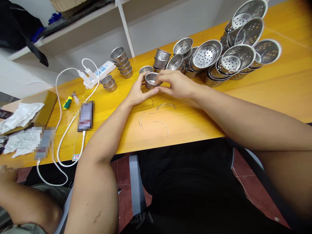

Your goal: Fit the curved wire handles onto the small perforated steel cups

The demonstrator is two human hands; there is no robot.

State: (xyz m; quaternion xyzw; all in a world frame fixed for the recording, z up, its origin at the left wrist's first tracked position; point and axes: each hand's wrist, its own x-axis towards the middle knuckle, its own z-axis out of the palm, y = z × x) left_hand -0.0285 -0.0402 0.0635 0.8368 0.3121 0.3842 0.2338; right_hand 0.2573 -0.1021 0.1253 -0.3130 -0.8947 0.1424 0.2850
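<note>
Watching from my end, I found the small perforated metal cup point(151, 80) to the right of the power strip point(99, 74), between both hands. Its mouth pointed up, tipped slightly towards the camera, and its long axis ran close to upright. The left hand point(138, 92) was curled round the cup's left side, thumb in front. The right hand point(174, 83) had bent fingers at the right of the rim, partly inside; I couldn't tell whether they pinched anything.

All this was over a glossy yellow-orange tabletop point(136, 139). Thin curved wires point(167, 130) lay on it, right of the strip and nearer the wearer. Larger strainer cups point(237, 61) leaned in nested stacks far to the strip's right, while a short stack of small cups point(125, 66) stood just beside its right end. Nearer the wearer than the strip lay a phone point(85, 117) on a white cable, and to the strip's left a green-and-yellow screwdriver point(67, 102). Behind the strip I saw a pale shelf point(102, 27); below the table, reddish floor tiles point(124, 178).

A sticker point(76, 157) on the table edge, nearer the wearer than the strip, carried red handwriting, apparently "39". The strip's blue-and-white labels were too small to read.
</note>
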